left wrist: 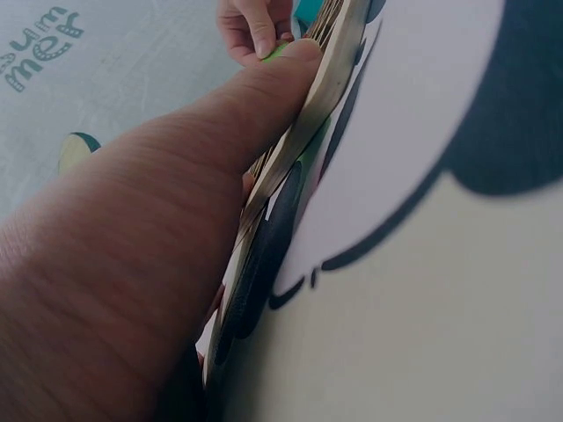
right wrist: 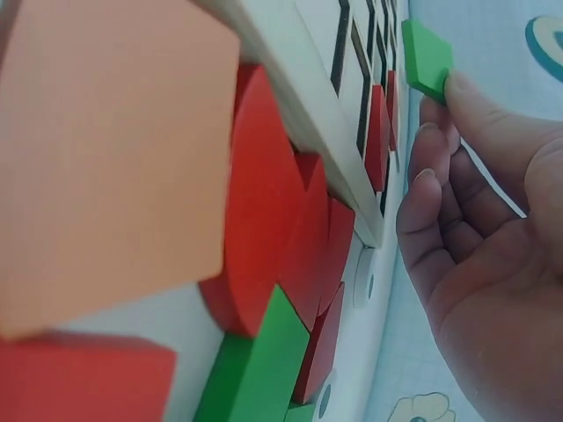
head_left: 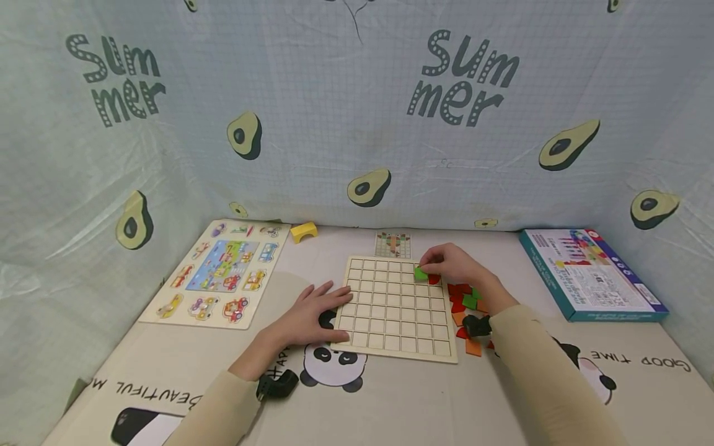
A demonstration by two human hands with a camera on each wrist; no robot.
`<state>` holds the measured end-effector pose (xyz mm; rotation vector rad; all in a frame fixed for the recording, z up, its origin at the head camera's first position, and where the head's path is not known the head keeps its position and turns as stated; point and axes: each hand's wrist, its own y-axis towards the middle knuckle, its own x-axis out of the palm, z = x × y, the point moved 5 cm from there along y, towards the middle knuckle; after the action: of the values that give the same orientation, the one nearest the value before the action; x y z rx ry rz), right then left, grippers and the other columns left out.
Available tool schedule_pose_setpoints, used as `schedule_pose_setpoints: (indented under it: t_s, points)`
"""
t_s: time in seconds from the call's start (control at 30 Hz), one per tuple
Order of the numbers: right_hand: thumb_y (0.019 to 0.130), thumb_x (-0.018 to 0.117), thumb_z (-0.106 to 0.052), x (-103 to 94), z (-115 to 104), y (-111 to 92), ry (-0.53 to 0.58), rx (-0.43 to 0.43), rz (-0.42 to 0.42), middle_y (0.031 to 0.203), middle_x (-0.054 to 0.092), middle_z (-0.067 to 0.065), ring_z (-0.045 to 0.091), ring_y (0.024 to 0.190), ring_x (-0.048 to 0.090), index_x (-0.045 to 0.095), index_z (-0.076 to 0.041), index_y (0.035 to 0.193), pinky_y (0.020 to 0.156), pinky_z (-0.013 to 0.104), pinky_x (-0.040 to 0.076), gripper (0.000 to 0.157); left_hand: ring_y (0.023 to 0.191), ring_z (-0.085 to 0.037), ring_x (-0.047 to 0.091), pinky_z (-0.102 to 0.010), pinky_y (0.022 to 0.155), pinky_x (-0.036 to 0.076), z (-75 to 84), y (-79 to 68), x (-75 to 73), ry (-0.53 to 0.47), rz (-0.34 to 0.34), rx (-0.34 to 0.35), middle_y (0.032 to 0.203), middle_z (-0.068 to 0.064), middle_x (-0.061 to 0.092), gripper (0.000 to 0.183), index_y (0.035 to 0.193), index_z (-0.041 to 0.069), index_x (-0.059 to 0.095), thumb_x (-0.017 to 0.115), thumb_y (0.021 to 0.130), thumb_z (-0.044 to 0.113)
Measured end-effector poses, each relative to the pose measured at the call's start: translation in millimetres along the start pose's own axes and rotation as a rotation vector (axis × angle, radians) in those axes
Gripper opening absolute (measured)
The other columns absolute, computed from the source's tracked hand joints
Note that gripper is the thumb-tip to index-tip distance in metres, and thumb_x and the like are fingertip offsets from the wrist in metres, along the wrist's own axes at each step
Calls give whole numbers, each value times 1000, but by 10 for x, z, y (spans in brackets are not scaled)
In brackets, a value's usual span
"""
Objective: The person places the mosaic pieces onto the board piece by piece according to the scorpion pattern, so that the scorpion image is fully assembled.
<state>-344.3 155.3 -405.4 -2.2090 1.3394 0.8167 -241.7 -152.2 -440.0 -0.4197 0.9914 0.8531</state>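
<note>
A wooden grid board (head_left: 385,308) lies in the middle of the table. My right hand (head_left: 449,266) pinches a green square tile (right wrist: 427,58) between thumb and fingertips, over the board's far right part. Beneath that hand a red piece (head_left: 434,280) shows in the grid; the right wrist view has two red pieces (right wrist: 376,141) there. My left hand (head_left: 315,313) rests at the board's left edge with fingers spread, its thumb (left wrist: 303,54) along the rim. Just beyond the board lies a small pattern card (head_left: 393,245) with a printed coloured grid.
Loose red, green and orange tiles (head_left: 473,347) are heaped along the board's right side. A picture puzzle board (head_left: 153,313) lies at left, with a yellow arched block (head_left: 304,232) by its far corner. A teal-edged box (head_left: 597,275) sits at right. Printed cloth covers table and walls.
</note>
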Motion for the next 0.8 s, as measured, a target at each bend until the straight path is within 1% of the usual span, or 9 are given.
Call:
schedule_pose_setpoints:
  t_s: [0.13, 0.2, 0.3, 0.4, 0.53, 0.63, 0.8]
  points:
    - [98, 69, -13, 15, 17, -1, -36, 30, 8, 93, 68, 6, 23, 83, 54, 73, -4, 99, 78, 37, 46, 10, 152, -34, 14, -60, 118, 3, 0, 2, -1, -2, 1, 0, 160, 0, 37, 84, 153, 14, 46, 74, 86, 54]
    - [97, 68, -13, 18, 8, -14, -52, 31, 14, 94, 68, 6, 23, 84, 55, 73, -5, 98, 79, 38, 47, 9, 152, -34, 14, -60, 118, 4, 1, 3, 0, 1, 1, 1, 160, 0, 37, 84, 153, 14, 46, 75, 86, 54]
    - [97, 69, -13, 27, -7, -12, -79, 4, 18, 94, 68, 6, 24, 84, 56, 74, -6, 96, 79, 38, 48, 8, 152, -34, 14, -60, 118, 4, 0, 0, -3, 4, 1, -1, 160, 0, 37, 84, 153, 14, 46, 75, 86, 54]
    - [95, 71, -13, 41, 14, 11, -94, -2, 7, 93, 69, 4, 23, 84, 56, 74, -8, 93, 79, 38, 48, 6, 152, -34, 14, -60, 118, 3, 3, -4, -3, -2, 1, -2, 160, 0, 37, 84, 153, 14, 46, 75, 86, 54]
    - [94, 73, -13, 65, 39, 31, -90, 22, -28, 91, 69, 2, 21, 83, 58, 74, -8, 95, 79, 37, 49, 5, 152, -34, 14, -60, 118, 3, 10, -4, 0, -7, -2, -3, 160, 0, 37, 84, 153, 14, 46, 75, 86, 54]
    - [93, 74, -12, 65, 41, 20, -78, 45, -42, 92, 69, 2, 20, 82, 59, 74, -7, 98, 79, 37, 50, 7, 152, -35, 14, -60, 118, 4, 15, -1, -2, -3, -2, -1, 160, -1, 37, 84, 153, 14, 46, 75, 86, 54]
    - [91, 77, -13, 43, 52, -5, -86, 44, -42, 95, 69, 3, 19, 85, 59, 74, -7, 99, 82, 37, 50, 11, 152, -35, 14, -60, 118, 4, 16, 0, -13, 0, -1, 2, 160, 0, 37, 84, 153, 14, 46, 75, 86, 54]
